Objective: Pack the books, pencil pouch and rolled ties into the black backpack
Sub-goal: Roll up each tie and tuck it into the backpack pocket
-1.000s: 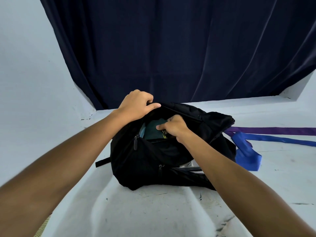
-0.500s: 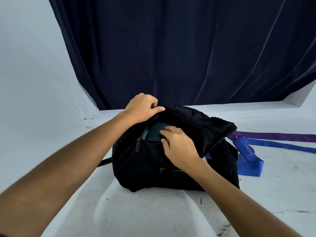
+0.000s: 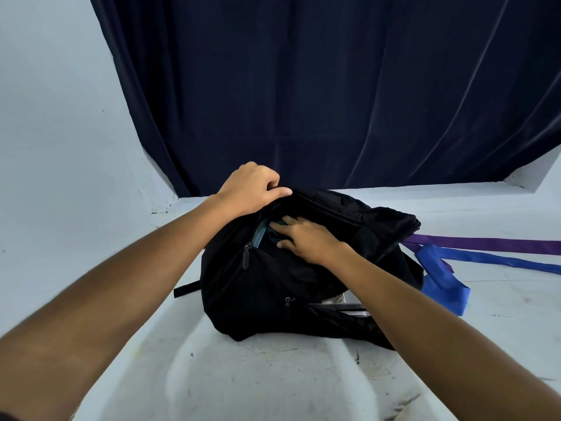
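Two bare forearms reach in from the near edge of the scuffed white surface (image 3: 273, 384) toward the black fabric backpack (image 3: 273, 287), which slumps on its side around the middle of that surface. At its near lower side a slim zip pocket gapes, with something pale and silvery (image 3: 340, 302) showing (what it is cannot be told). Higher up, the right hand (image 3: 306, 238) lies flat on the bag's front panel, fingers straight and spread a little, their tips pushed into the open mouth where a dark teal item (image 3: 263, 230) peeks out; it grips nothing. A black zipper pull (image 3: 246, 257) hangs at the left end of that opening. Just beyond, the left hand (image 3: 250, 188) has its fingers curled and thumb pressed over the backpack's upper rim, pinching the fabric and holding the mouth up. Toward the right edge of the surface, a bright blue necktie (image 3: 440, 275) lies unrolled, its wide end beside the bag, with a purple necktie (image 3: 485, 243) stretched out just behind it. Farthest back, a dark navy curtain (image 3: 334, 101) hangs between pale walls.
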{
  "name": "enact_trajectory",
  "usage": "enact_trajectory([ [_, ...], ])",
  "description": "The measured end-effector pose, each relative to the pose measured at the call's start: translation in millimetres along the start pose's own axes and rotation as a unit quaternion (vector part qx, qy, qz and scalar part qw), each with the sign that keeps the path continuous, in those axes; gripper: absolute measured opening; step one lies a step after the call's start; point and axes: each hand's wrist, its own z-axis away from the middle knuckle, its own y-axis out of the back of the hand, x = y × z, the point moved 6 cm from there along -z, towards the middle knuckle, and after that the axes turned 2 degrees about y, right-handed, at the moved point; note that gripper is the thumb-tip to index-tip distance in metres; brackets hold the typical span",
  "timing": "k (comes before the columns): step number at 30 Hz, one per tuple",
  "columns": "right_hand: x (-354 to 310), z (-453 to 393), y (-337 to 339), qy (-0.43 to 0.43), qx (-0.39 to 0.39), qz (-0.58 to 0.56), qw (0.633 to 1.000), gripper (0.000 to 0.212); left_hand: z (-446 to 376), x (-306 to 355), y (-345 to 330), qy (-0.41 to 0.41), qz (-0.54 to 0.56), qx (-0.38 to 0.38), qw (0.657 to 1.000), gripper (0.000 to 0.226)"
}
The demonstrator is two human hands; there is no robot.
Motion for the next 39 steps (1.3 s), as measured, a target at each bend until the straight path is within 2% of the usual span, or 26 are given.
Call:
enact_trajectory([
  [8,21.4,-33.2,2.9,-0.013,-0.021,-0.049,0.998,0.05,-9.5,-7.2,23.9,0.02,-0.002,0.083,0.996,0.048],
  [13,35.6,-55.9,-1.4,-0.05,-0.009,-0.121,0.991,0.047,-12.3,-15.4,28.7,0.036,0.0,0.075,0.997,0.049],
  [17,56.3,-72.7,-16.9,-0.135,-0.015,-0.25,0.959,0.039,-15.2,-15.0,27.0,0.04,0.0,0.05,0.998,0.049],
  [20,61.6,-82.4,-18.9,-0.127,-0.005,-0.22,0.967,0.039,-17.8,-17.5,25.9,0.046,0.0,0.038,0.998,0.049],
  [24,58.7,-85.8,-14.0,-0.07,-0.006,-0.176,0.982,0.035,-20.7,-22.7,20.8,0.057,0.016,0.022,0.998,0.05],
  [29,50.6,-76.4,-12.1,-0.077,-0.036,-0.166,0.982,0.039,-22.6,-25.4,14.2,0.063,0.038,0.011,0.997,0.049],
  [31,39.2,-63.2,-5.8,-0.086,-0.042,-0.1,0.99,0.045,-23.1,-25.1,11.1,0.064,0.05,0.006,0.997,0.049],
  [33,20.9,-44.3,4.1,-0.091,-0.022,0.026,0.995,0.049,-23.8,-25.8,7.6,0.068,0.058,-0.004,0.996,0.05],
  [35,-3.1,-20.3,14.5,-0.059,0.011,0.118,0.991,0.046,-24.5,-25.8,2.5,0.072,0.068,-0.023,0.995,0.05],
  [37,-23.1,5.2,20.4,-0.002,0.001,0.106,0.994,0.039,-25.0,-24.7,0.1,0.081,0.073,-0.042,0.993,0.05],
  [39,-34.1,37.6,32.2,0.049,-0.039,-0.004,0.998,0.038,-27.1,-16.3,-2.2,0.085,0.07,-0.068,0.992,0.044],
])
